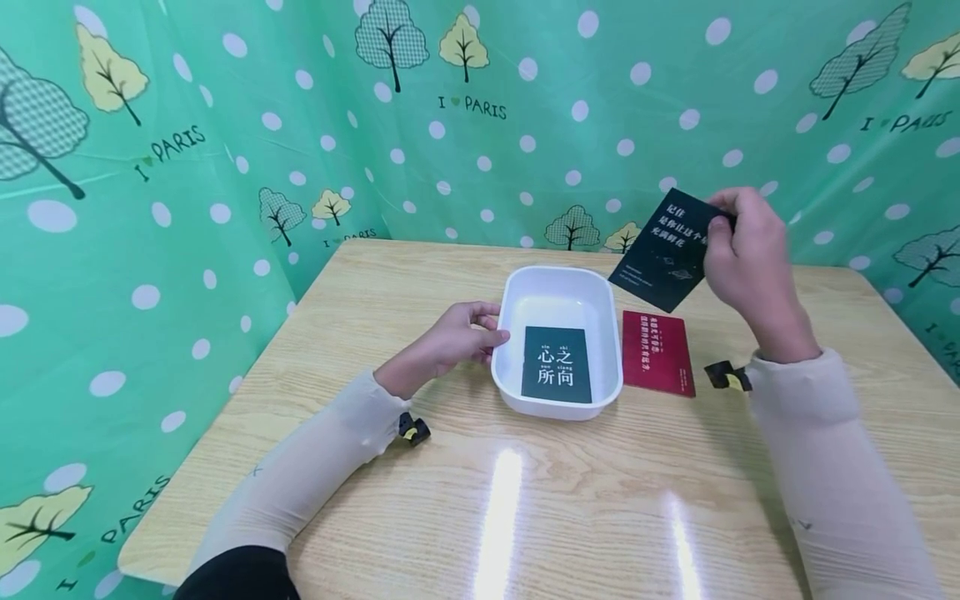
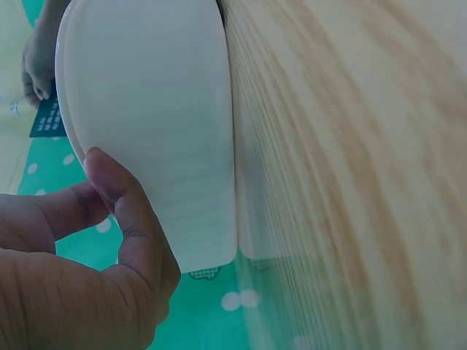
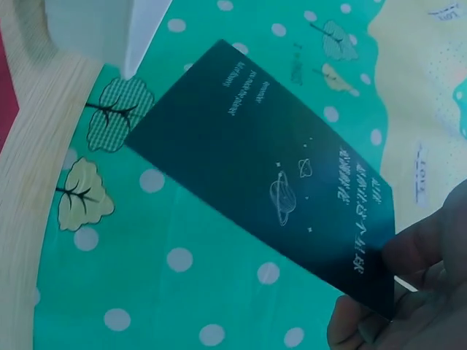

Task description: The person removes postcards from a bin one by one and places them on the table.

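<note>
My right hand [image 1: 753, 262] pinches a dark card [image 1: 667, 250] by one corner, raised above the table. White writing and small planet drawings mark the card, seen closer in the right wrist view [image 3: 270, 182]. With thumb and fingers, my left hand [image 1: 461, 340] grips the left rim of a white plastic tub [image 1: 611, 358]. Inside the tub lies a dark green card [image 1: 557, 367] with large white characters. A red card [image 1: 658, 353] with white text lies on the table right beside the tub, below the raised card.
The wooden table [image 1: 420, 500] carries bright light reflections near its front. Behind it and on the left hangs a green curtain [image 1: 247, 167] with dots and trees. Black straps with small devices [image 1: 414, 429] sit at both wrists.
</note>
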Demonstrator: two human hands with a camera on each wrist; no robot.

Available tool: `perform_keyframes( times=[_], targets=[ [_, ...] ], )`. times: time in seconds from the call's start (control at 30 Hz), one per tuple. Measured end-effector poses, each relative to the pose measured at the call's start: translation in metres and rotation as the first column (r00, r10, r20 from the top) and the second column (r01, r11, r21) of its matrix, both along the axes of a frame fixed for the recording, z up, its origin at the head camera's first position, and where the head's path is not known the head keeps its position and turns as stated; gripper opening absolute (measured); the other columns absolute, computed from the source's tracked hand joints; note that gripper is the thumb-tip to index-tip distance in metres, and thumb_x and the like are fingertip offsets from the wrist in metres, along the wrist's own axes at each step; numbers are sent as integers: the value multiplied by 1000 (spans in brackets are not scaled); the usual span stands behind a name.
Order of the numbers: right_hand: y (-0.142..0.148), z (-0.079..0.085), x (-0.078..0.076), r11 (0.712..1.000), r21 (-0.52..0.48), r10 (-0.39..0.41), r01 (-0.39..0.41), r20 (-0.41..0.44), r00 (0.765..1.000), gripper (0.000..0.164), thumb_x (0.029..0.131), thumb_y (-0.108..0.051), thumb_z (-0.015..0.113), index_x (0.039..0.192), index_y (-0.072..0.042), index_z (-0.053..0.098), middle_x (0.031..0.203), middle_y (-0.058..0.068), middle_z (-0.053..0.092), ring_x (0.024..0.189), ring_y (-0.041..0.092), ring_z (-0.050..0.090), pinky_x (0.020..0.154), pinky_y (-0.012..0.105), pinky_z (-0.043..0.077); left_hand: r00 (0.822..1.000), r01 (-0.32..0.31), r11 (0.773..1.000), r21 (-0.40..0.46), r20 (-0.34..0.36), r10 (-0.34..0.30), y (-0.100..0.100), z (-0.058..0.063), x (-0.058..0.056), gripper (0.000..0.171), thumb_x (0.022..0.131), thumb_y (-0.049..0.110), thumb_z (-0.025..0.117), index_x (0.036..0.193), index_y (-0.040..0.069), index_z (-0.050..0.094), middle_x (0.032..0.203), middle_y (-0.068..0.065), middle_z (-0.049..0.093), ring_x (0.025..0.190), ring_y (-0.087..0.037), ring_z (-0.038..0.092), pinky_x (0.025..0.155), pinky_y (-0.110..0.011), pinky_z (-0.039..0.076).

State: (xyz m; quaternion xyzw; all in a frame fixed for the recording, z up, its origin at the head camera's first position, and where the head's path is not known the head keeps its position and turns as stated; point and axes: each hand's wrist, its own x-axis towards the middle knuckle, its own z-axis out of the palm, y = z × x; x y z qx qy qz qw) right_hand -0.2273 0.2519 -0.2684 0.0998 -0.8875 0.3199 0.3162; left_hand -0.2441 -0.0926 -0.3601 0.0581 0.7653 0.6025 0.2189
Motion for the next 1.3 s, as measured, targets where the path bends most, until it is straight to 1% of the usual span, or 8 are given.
perform_keyframes(
  times=[0.13, 0.33, 0.5, 0.7, 0.8, 0.93, 1.17, 1.3],
  targets=[
    [11, -4, -6, 999, 17, -45, 43, 116, 992, 32, 103, -5, 31, 127, 9, 46, 119, 28, 50, 103, 40, 46, 84, 53, 40, 1000, 5, 1000, 6, 3, -5, -1, 0, 0, 50, 94, 7, 66, 139, 3, 46, 106, -11, 50, 71, -19, 58, 61, -29, 53],
    [22, -11, -15, 996, 59, -80, 66, 275, 958, 36, 102, -6, 29, 131, 9, 44, 122, 30, 50, 100, 42, 47, 73, 50, 44, 1000, 20, 1000, -5, 8, -19, -2, 0, 0, 52, 94, 9, 66, 141, 5, 44, 108, -10, 49, 72, -18, 58, 68, -35, 54],
    [26, -23, -23, 994, 111, -39, -2, 368, 929, 36, 100, -3, 27, 129, 12, 44, 121, 32, 48, 96, 43, 46, 73, 54, 44, 1000, 19, 1000, -16, 13, -19, -2, -1, -1, 54, 94, 10, 65, 143, 5, 42, 110, -10, 49, 73, -18, 58, 73, -42, 54],
    [28, -35, -29, 985, 149, 8, -88, 471, 882, 35, 99, -3, 28, 126, 12, 44, 113, 32, 50, 90, 42, 47, 70, 51, 42, 1000, 11, 1000, -14, 12, -11, -2, -2, -1, 52, 94, 9, 66, 141, 4, 45, 108, -11, 50, 75, -21, 59, 68, -35, 54],
    [31, -37, -31, 981, 141, 34, -130, 540, 841, 36, 98, -2, 29, 128, 13, 42, 117, 34, 47, 97, 44, 46, 78, 57, 43, 1000, 17, 999, -32, 7, -17, 1, 11, 8, 52, 95, 7, 64, 142, 2, 43, 110, -12, 49, 79, -24, 59, 72, -38, 55],
    [34, -41, -34, 969, 140, 67, -202, 642, 764, 35, 98, -3, 30, 127, 13, 41, 120, 33, 46, 100, 44, 47, 84, 59, 44, 1000, 19, 998, -57, 7, -18, 4, 29, 18, 51, 96, 5, 62, 143, -1, 41, 113, -14, 49, 79, -22, 59, 83, -46, 53],
    [34, -54, -38, 932, 165, 108, -323, 724, 681, 28, 100, -5, 37, 122, 10, 47, 114, 32, 54, 95, 40, 56, 80, 53, 48, 1000, 16, 999, -44, 19, -15, 1, 3, -1, 52, 94, 8, 65, 142, 5, 44, 115, -12, 49, 77, -20, 58, 83, -49, 53],
    [34, -60, -40, 907, 162, 138, -388, 756, 640, 29, 101, -10, 45, 124, 8, 50, 120, 31, 55, 104, 41, 56, 85, 57, 46, 1000, 9, 999, -31, 14, -9, 0, 0, -3, 52, 94, 11, 66, 141, 8, 45, 116, -12, 49, 78, -20, 59, 81, -48, 54]
  ],
)
